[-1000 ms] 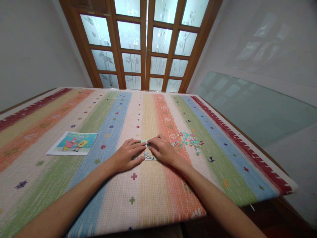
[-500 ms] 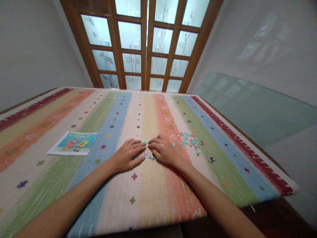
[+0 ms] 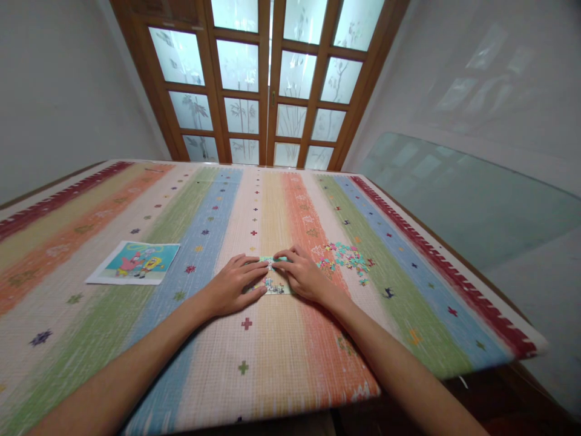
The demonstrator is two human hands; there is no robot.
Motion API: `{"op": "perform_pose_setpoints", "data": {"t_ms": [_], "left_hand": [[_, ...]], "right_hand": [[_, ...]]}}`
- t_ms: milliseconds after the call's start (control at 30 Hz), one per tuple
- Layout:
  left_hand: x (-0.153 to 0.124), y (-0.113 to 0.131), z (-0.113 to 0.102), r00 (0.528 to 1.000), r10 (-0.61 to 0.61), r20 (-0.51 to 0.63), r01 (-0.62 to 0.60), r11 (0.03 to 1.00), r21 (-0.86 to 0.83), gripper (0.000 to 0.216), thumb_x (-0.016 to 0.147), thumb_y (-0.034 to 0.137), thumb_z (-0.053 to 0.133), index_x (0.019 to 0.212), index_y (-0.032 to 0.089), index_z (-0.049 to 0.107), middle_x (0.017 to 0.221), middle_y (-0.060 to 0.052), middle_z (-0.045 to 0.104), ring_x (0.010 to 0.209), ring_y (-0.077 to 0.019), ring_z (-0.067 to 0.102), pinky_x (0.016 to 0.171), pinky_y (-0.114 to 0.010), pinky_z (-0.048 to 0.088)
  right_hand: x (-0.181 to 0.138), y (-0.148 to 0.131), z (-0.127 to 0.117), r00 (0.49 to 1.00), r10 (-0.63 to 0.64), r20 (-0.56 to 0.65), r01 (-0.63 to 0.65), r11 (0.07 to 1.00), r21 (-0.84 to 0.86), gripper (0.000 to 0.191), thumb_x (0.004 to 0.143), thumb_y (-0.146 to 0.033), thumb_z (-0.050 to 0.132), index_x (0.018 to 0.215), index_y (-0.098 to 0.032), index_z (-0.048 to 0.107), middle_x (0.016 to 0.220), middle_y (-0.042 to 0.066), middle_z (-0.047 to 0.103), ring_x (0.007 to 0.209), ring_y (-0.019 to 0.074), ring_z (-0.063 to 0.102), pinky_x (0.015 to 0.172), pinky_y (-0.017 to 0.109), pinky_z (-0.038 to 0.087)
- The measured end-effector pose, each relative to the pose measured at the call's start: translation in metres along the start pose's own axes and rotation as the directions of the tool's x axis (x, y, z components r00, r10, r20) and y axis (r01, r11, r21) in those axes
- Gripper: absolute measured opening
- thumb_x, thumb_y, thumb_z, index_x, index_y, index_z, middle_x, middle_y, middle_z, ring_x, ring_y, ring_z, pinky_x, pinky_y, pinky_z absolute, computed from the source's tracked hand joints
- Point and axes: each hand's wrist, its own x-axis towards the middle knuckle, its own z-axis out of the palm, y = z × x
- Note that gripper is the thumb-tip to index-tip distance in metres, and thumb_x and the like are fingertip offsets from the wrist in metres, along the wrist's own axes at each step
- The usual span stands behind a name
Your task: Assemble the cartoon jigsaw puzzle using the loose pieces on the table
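Note:
A small, partly joined jigsaw puzzle (image 3: 274,284) lies on the striped tablecloth (image 3: 254,357) in front of me. My left hand (image 3: 233,284) rests flat on its left side, fingers stretched toward the middle. My right hand (image 3: 303,275) lies on its right side, fingertips pressing the top edge of the puzzle. Both hands cover much of it. A heap of loose puzzle pieces (image 3: 347,257) sits just right of my right hand.
A cartoon reference picture (image 3: 135,262) lies on the cloth to the left. The table's right edge (image 3: 476,297) and near edge drop off close by. Wooden glass-paned doors (image 3: 267,85) stand behind the table. A glass sheet (image 3: 472,200) leans by the right wall.
My right hand has slid slightly to the right, uncovering more of the puzzle's middle. The left hand has stayed where it was.

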Motion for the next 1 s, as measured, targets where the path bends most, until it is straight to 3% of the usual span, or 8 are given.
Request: {"op": "perform_pose_setpoints", "data": {"t_ms": [267,400,500,600,733,867,1000], "left_hand": [[0.000,-0.001,-0.001,1.000,0.019,0.000,-0.019,1.000,0.020,0.035,0.102,0.037,0.055,0.134,0.022,0.060,0.138,-0.008,0.064,0.130,-0.0313,0.054,0.111,-0.058,0.040],[-0.001,-0.002,0.000,1.000,0.017,-0.001,-0.017,0.999,0.031,0.035,0.103,0.038,0.054,0.134,0.023,0.060,0.138,-0.007,0.065,0.130,-0.0309,0.055,0.111,-0.057,0.040],[-0.001,-0.003,0.000,1.000,0.014,0.007,-0.014,1.000,0.026,0.035,0.103,0.039,0.054,0.134,0.023,0.060,0.138,-0.007,0.065,0.131,-0.0307,0.054,0.111,-0.057,0.040],[-0.002,-0.003,-0.001,1.000,0.014,0.015,-0.014,1.000,0.019,0.035,0.104,0.038,0.053,0.135,0.024,0.060,0.138,-0.007,0.064,0.132,-0.0306,0.054,0.112,-0.057,0.041],[-0.002,-0.004,-0.001,1.000,0.008,0.016,-0.008,1.000,0.012,0.035,0.104,0.038,0.053,0.136,0.024,0.059,0.139,-0.007,0.063,0.131,-0.0302,0.054,0.111,-0.057,0.041],[-0.003,-0.004,-0.002,1.000,0.012,0.001,-0.012,1.000,0.007,0.035,0.104,0.038,0.054,0.136,0.024,0.059,0.138,-0.007,0.064,0.130,-0.0301,0.055,0.110,-0.057,0.043],[-0.003,-0.004,-0.003,1.000,0.015,-0.012,-0.015,1.000,-0.005,0.036,0.104,0.038,0.054,0.137,0.025,0.059,0.137,-0.007,0.065,0.129,-0.0299,0.056,0.110,-0.057,0.044]], "right_hand": [[0.000,-0.001,-0.002,0.997,-0.016,0.080,0.020,0.998,-0.052,0.029,0.100,-0.012,0.052,0.119,-0.022,0.072,0.113,0.007,0.076,0.092,0.0246,0.053,0.085,0.040,0.047],[0.002,0.005,-0.010,0.998,-0.034,0.058,0.035,0.999,-0.011,0.029,0.098,-0.010,0.054,0.118,-0.022,0.072,0.117,0.008,0.074,0.098,0.0247,0.055,0.089,0.040,0.047],[0.000,0.022,-0.027,1.000,0.011,-0.026,-0.012,1.000,-0.009,0.018,0.095,-0.013,0.061,0.103,-0.022,0.075,0.110,0.010,0.075,0.100,0.0257,0.058,0.091,0.042,0.047],[-0.010,0.047,-0.057,0.987,0.137,-0.079,-0.140,0.990,-0.034,0.019,0.089,-0.010,0.061,0.092,-0.021,0.076,0.101,0.009,0.076,0.095,0.0244,0.062,0.089,0.041,0.047],[-0.035,0.073,-0.100,0.911,0.400,-0.099,-0.402,0.915,-0.004,0.032,0.084,-0.007,0.049,0.087,-0.020,0.078,0.091,0.008,0.076,0.088,0.0223,0.067,0.085,0.035,0.048],[-0.056,0.084,-0.126,0.789,0.606,-0.098,-0.603,0.795,0.063,0.036,0.083,-0.013,0.044,0.089,-0.020,0.078,0.093,0.005,0.078,0.088,0.0215,0.070,0.082,0.032,0.050],[-0.066,0.090,-0.130,0.689,0.725,0.003,-0.717,0.682,-0.143,0.030,0.083,-0.014,0.049,0.089,-0.019,0.079,0.089,0.007,0.078,0.084,0.0221,0.070,0.079,0.030,0.049]]}}
